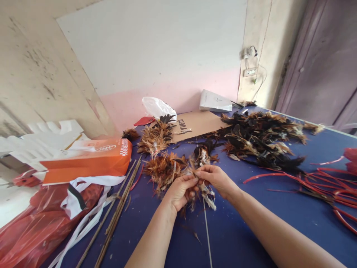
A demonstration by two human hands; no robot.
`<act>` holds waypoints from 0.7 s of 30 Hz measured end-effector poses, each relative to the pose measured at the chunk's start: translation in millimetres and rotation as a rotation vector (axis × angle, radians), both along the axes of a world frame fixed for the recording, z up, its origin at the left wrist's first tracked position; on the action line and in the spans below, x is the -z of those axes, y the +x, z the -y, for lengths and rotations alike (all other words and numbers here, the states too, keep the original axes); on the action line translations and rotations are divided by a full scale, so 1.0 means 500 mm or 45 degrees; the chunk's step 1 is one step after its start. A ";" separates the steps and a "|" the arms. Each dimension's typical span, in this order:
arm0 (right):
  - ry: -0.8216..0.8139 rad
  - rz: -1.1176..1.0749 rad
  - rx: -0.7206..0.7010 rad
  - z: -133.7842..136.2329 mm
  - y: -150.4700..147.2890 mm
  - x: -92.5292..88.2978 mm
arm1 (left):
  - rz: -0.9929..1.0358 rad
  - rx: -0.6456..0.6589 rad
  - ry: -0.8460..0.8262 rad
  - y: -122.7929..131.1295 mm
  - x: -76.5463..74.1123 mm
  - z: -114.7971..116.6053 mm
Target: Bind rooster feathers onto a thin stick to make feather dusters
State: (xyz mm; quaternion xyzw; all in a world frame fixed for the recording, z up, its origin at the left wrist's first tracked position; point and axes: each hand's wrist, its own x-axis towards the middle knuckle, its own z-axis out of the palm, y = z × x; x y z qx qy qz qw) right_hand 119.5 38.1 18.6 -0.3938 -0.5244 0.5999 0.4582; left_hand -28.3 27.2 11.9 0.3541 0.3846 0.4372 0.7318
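Observation:
My left hand [182,191] and my right hand [216,179] meet over the middle of the blue table, fingertips almost touching. Both are closed in a pinch on small brown feathers [193,166]; how many each one holds is hidden by the fingers. Pale, fluffy feathers [208,197] lie just under and beside the hands. A reddish-brown feather bunch [163,169] rests left of my left hand. Beyond my fingers is a dark bunch with white down [203,155]. Farther back stands a tan and black feather bunch [154,139].
A large pile of dark feathers [259,136] covers the back right. Red plastic strips [315,178] and scissors [336,208] lie at the right. Thin sticks [118,210], an orange bag [89,162] and a red plastic bag [47,216] are left. Cardboard [200,124] lies behind.

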 end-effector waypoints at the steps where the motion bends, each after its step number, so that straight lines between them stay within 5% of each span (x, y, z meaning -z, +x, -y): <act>1: 0.022 0.023 0.025 -0.001 0.002 0.000 | 0.042 -0.054 -0.012 -0.001 -0.001 -0.002; 6: 0.004 0.220 0.057 -0.007 0.007 0.007 | 0.138 -0.277 -0.008 -0.007 -0.003 -0.008; 12: -0.163 0.006 -0.147 0.004 -0.002 0.010 | 0.113 -0.205 0.042 -0.004 -0.005 -0.003; 21: -0.134 -0.046 -0.100 0.007 -0.013 0.010 | 0.139 -0.164 0.040 0.005 -0.003 0.001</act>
